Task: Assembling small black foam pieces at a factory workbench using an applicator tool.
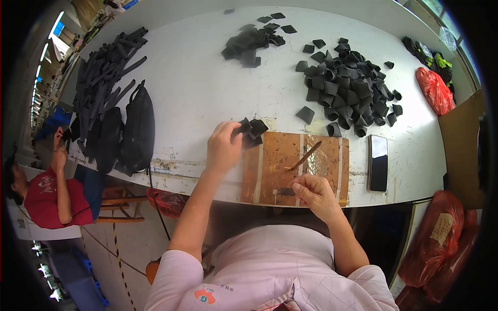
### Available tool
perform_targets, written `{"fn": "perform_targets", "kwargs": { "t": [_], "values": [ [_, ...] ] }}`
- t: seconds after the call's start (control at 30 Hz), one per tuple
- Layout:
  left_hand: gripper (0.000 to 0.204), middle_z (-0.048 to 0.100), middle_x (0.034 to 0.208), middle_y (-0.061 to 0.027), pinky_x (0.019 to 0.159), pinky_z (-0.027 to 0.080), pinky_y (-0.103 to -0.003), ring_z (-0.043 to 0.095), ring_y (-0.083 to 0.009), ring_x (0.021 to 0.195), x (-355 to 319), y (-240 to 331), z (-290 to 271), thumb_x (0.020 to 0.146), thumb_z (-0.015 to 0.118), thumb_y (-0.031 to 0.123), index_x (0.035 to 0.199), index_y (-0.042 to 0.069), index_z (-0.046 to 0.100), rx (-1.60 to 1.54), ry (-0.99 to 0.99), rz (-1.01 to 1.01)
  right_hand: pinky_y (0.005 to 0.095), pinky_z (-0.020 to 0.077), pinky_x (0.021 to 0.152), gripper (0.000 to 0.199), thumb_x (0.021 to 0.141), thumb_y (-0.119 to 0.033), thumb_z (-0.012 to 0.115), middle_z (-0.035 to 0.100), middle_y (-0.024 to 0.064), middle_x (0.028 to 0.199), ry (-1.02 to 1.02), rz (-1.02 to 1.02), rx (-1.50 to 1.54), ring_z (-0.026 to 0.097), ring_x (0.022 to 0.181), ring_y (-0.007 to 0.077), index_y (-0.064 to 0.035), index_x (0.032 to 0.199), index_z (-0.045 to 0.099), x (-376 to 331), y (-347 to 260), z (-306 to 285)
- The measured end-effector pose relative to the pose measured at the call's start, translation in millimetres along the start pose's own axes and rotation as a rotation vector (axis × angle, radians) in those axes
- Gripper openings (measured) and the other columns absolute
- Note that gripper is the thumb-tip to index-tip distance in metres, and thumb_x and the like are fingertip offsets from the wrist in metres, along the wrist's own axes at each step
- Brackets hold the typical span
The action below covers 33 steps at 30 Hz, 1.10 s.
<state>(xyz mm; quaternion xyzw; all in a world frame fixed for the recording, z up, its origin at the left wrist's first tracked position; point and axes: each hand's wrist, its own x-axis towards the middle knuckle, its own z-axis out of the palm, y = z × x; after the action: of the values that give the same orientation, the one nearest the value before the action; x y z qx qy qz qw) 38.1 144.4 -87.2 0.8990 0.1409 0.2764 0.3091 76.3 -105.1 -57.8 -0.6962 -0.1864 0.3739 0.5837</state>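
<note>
My left hand [226, 147] is closed at the left edge of a brown board [254, 179], its fingers on a few small black folded fabric pieces [256, 129]. Over the board's front part, my right hand [317, 196] has thumb and forefinger pinched together; what lies between them is too small to make out. A dark flat piece [285, 192] sits on the board right beside those fingertips. Just beyond them a thin brown stick [307, 155] slants across the board, and I cannot tell whether the hand touches it.
A large heap of black folded pieces [342, 85] lies beyond the board, with a smaller pile [251, 44] farther back. Black strips [106, 67] and dark bags [136, 129] cover the left side. A phone [378, 163] rests right of the board. A person in red [49, 197] sits at left.
</note>
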Motion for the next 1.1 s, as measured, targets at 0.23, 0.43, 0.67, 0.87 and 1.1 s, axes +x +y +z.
{"fn": "perform_targets", "kwargs": {
  "t": [0.23,0.43,0.67,0.87,1.1],
  "values": [
    [0.011,0.059,0.078,-0.0133,0.064,0.045,-0.037,0.057,-0.0279,0.074,13,-4,23,0.072,0.061,0.007,0.079,0.0,0.056,0.165,-0.131,-0.073,0.0315,0.0437,0.055,0.016,0.079,-0.01,0.055,0.056,0.0173,0.062,0.016,-0.045,-0.302,0.055,0.055,0.0233,0.0049,0.083,0.059,-7,-6,7],
    [0.008,0.057,0.066,-0.0109,0.056,0.044,-0.033,0.055,-0.0213,0.061,15,-15,17,0.074,0.059,0.005,0.072,-0.002,0.057,0.055,-0.072,-0.149,0.0252,0.0405,0.052,0.017,0.083,-0.012,0.055,0.055,0.0059,0.06,0.018,-0.083,-0.276,0.049,0.055,0.0105,0.0039,0.085,0.06,-10,-6,11],
    [0.006,0.059,0.066,-0.0069,0.039,0.039,-0.016,0.054,-0.0078,0.051,-9,38,-24,0.08,0.056,0.001,0.084,-0.004,0.056,-0.761,-0.017,-0.575,0.0325,0.0451,0.055,0.012,0.077,-0.009,0.059,0.058,0.0154,0.066,0.171,-0.323,-0.16,0.058,0.059,0.0276,0.0022,0.078,0.058,-3,-32,30],
    [0.008,0.058,0.066,-0.0034,0.042,0.04,-0.017,0.051,-0.0056,0.05,-47,116,-26,0.078,0.062,0.003,0.082,-0.002,0.057,-1.09,-0.164,-0.597,0.032,0.0419,0.049,0.016,0.071,-0.008,0.068,0.051,0.0097,0.067,0.423,-0.589,-0.236,0.053,0.058,0.0249,-0.0017,0.077,0.054,1,-50,43],
    [0.009,0.058,0.07,-0.0027,0.046,0.042,-0.022,0.055,-0.0101,0.055,-67,126,2,0.077,0.059,0.0,0.086,0.002,0.056,-0.307,0.186,-0.053,0.0336,0.0444,0.049,0.013,0.069,-0.003,0.061,0.051,0.0093,0.072,0.543,-0.76,-0.624,0.054,0.058,0.0257,-0.0015,0.08,0.053,0,-34,37]
  ]
}}
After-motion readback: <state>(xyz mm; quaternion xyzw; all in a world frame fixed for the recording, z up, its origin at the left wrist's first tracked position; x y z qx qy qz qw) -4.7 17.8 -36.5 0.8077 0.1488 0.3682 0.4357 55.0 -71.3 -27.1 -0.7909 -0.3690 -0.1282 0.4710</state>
